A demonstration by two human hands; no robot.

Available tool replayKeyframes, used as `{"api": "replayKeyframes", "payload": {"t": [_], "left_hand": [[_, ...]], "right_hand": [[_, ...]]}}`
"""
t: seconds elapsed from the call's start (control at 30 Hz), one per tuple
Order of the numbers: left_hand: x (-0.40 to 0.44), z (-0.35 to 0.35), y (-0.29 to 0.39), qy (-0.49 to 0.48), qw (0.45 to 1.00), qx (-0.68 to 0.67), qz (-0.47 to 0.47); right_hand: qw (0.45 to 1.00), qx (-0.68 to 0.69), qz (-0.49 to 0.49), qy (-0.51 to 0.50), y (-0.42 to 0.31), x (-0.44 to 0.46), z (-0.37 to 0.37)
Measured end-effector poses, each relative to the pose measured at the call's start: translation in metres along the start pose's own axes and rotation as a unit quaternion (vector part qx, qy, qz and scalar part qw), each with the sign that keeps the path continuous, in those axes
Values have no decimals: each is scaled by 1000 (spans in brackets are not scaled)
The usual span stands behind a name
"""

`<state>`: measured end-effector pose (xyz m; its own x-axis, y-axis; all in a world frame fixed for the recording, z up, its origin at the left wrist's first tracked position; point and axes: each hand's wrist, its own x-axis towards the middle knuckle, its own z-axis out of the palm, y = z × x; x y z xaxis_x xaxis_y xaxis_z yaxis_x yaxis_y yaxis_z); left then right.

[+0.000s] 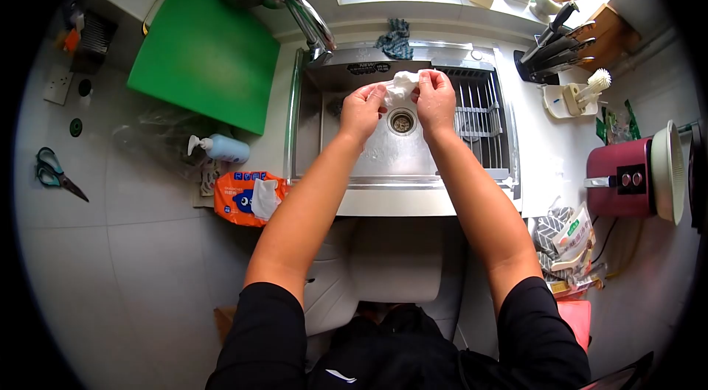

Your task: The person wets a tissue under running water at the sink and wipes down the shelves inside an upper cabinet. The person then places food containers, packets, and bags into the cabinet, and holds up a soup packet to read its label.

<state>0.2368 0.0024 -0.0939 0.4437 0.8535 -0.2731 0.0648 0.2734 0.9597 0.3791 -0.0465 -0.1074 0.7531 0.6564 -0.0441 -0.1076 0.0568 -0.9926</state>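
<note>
A crumpled white tissue point(402, 88) is stretched between my two hands above the steel sink point(372, 161). My left hand point(361, 110) pinches its left end between thumb and fingers. At the opposite end, my right hand point(436, 99) has its fingers closed on the tissue too. Below them lies the round drain point(401, 122). Beside my left forearm is an orange tissue pack point(230, 202) with a white sheet sticking out of its top.
A black drying rack point(478, 113) spans the sink's right side; the faucet point(310, 25) rises at the back left. A green board point(210, 51), pump bottle point(227, 148) and scissors point(60, 175) are leftward. Rightward are a knife block point(546, 62) and maroon appliance point(616, 198).
</note>
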Motion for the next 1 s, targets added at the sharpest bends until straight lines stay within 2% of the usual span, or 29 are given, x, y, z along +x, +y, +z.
{"api": "replayKeyframes", "payload": {"t": [0.03,0.07,0.1,0.13,0.17,0.2,0.23,0.27,0.3,0.33,0.37,0.43,0.47,0.5,0.57,0.6,0.63,0.7,0.73,0.8,0.83,0.87,0.9,0.97,1.0], "left_hand": [[0,3,1,15,1000,2,19],[4,6,-4,13,1000,2,21],[15,6,-20,42,994,60,76],[21,5,-28,71,982,117,129],[18,5,-25,72,982,117,131],[14,5,-20,53,984,106,136],[9,6,-16,33,985,95,140],[5,5,-10,32,985,96,140],[4,-1,-9,26,972,156,173],[3,-6,-8,21,954,214,207],[4,-8,-7,22,954,214,207],[9,-13,-5,59,995,32,70],[10,-17,-3,51,996,-9,67],[10,-19,0,50,996,-8,68],[8,-22,3,71,989,108,69],[7,-24,2,71,989,108,69],[6,-25,1,103,982,126,100],[9,-31,-1,137,971,143,134],[11,-37,-4,129,971,167,114],[11,-38,-7,120,969,191,97],[3,-34,-10,136,933,267,199],[-3,-28,-13,149,880,336,300],[-10,-20,-13,148,880,334,303],[-18,3,-8,73,886,316,330],[-8,8,-12,71,904,268,324]], "right_hand": [[999,41,24,18,2,1,-1],[999,10,-10,34,11,6,-1],[999,11,-11,34,0,2,-1],[999,29,41,13,-19,-7,-1],[995,45,92,-8,-36,-16,0],[996,-20,80,-36,-42,-20,0],[996,-20,80,-36,-38,-19,-2],[987,-44,94,-119,-33,-17,-6],[971,-68,108,-201,-31,-15,-11],[962,18,170,-213,-30,-12,-14],[962,18,169,-213,-29,-10,-18],[957,-73,24,-281,-22,-3,-27],[946,-98,13,-307,-18,0,-29],[947,-98,12,-306,-26,0,-29],[901,-328,-92,-267,-40,-3,-32],[916,-319,-133,-204,-44,-5,-28],[916,-319,-132,-204,-49,-5,-27],[965,-229,-47,-123,-63,-1,-27],[978,-156,-67,-118,-54,6,-23],[977,-148,-50,-146,-57,6,-17],[974,-142,-32,-174,-62,3,-11],[969,-149,-60,-189,-60,2,-6],[961,-185,-61,-197,-69,-7,-1],[957,-147,-46,-245,-68,-17,7],[958,-122,-8,-259,-84,-27,8]]}}
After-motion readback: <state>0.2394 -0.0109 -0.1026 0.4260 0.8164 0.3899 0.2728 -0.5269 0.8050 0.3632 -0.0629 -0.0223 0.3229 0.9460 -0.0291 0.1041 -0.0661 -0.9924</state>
